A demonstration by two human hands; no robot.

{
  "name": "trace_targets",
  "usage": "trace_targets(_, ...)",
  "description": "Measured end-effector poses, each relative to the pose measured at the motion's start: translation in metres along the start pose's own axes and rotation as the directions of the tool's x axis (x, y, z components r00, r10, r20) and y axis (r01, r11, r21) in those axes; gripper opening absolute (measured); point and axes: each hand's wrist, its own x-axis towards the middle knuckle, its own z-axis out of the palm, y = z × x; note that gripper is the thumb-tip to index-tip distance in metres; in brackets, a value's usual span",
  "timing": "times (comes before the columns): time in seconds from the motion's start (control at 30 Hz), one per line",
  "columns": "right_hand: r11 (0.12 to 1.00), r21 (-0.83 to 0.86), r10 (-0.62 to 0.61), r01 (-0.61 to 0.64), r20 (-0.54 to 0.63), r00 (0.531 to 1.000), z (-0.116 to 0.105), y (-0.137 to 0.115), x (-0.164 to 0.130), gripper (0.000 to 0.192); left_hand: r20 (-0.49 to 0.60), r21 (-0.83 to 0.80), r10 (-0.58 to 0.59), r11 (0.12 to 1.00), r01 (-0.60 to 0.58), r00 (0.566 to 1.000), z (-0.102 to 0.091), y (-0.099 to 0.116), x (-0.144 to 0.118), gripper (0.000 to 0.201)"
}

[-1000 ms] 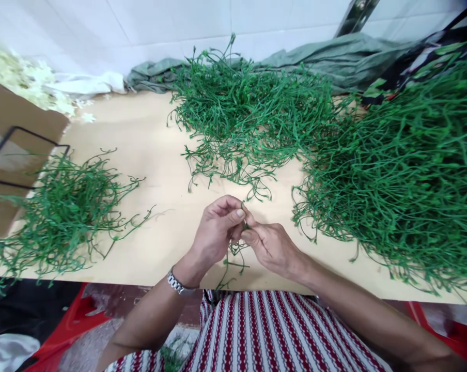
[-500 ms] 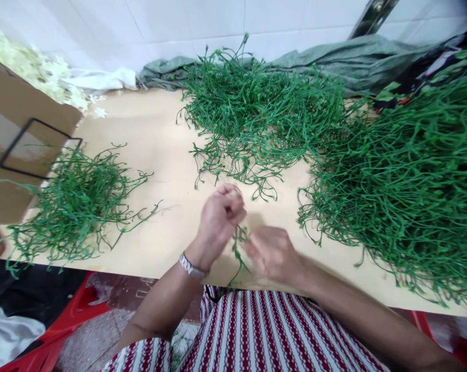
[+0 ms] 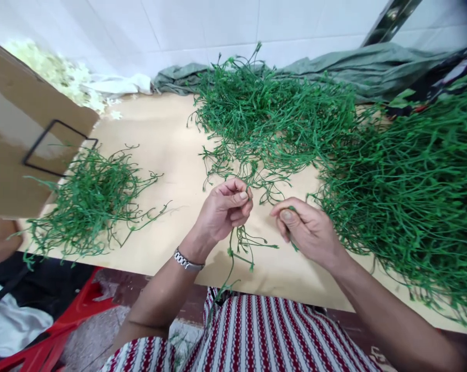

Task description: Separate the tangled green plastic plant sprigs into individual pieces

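At the far left a brown cardboard box point(image 3: 12, 155) is leaning over the edge of the tan table point(image 3: 167, 134), with a black wire handle lying across its flap. Just beside it a small pile of green stems point(image 3: 88, 199) is resting on the table, loose ends curling toward the middle.

The left hand point(image 3: 221, 212), with a metal watch point(image 3: 187, 261) on its wrist, is hovering above the table's near edge. Its fingers point(image 3: 237, 196) are curling in tight, thumb pressing against the forefinger, pinching the top of one branching green sprig point(image 3: 241, 245) that is hanging down toward the striped cloth point(image 3: 264, 336) on the lap. The right hand point(image 3: 309, 230) is sitting apart from the left, a clear gap between them. Its fingers point(image 3: 285, 214) are also closing narrowly, thumb to forefinger, on a short green piece point(image 3: 293, 243); it is probably a snapped-off bit of stem, though most of it is hiding inside the grip.

Behind the hands a second, larger pile of stems point(image 3: 272, 119) is spreading across the table's middle, and a third, the biggest point(image 3: 407, 186), is filling the right side. That is making three piles in all, two hands, and one sprig held. A grey-green cloth point(image 3: 353, 64) is lying along the white tiled wall point(image 3: 179, 26), and white flower bits point(image 3: 59, 77) are heaping in the left corner.
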Motion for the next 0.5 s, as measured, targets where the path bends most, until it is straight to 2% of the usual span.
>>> trace_targets(0.07,0.993,0.076,0.086,-0.088,0.034,0.996,0.012,0.004,0.001,0.025,0.01,0.013,0.01,1.0,-0.01,1.0,0.004,-0.001,-0.001,0.013)
trace_targets(0.13,0.98,0.145,0.117,-0.135,0.131,0.985,0.023,0.006,0.003,0.025,0.025,0.024,0.026,0.999,-0.027,0.999,0.009,-0.002,-0.003,0.013)
trace_targets(0.27,0.945,0.263,0.087,-0.194,0.368,0.926,0.034,0.011,0.004,0.026,0.077,-0.002,0.03,1.0,-0.03,0.997,0.012,-0.003,-0.004,0.011)
trace_targets(0.33,0.936,0.28,0.072,-0.215,0.444,0.893,0.035,0.013,0.003,0.025,0.095,-0.016,0.017,1.0,-0.015,0.995,0.011,-0.003,-0.004,0.01)
trace_targets(0.5,0.938,0.273,0.069,-0.213,0.456,0.887,0.035,0.014,-0.002,0.026,0.11,-0.046,-0.015,0.999,0.02,0.994,0.009,0.0,-0.003,0.012)
